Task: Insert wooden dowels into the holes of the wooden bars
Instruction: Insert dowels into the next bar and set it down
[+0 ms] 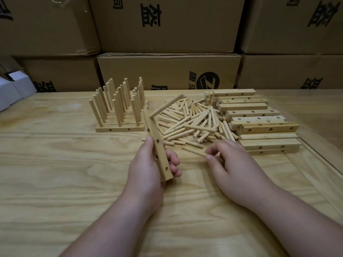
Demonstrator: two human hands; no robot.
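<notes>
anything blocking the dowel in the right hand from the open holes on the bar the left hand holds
Nothing visible. The right hand pinches a dowel beside the bar that the left hand grips. Only bare table lies between, and the bar's holes facing the dowel are empty.

Single view only — a head-worn wide-angle camera is looking forward and down across the table (55,182) from its near edge, facing the far edge and the stacked cardboard boxes (167,25) behind it. It is sitting close — both forearms are entering from the bottom of the frame. Straight lines are bowing toward the frame's margins.
</notes>
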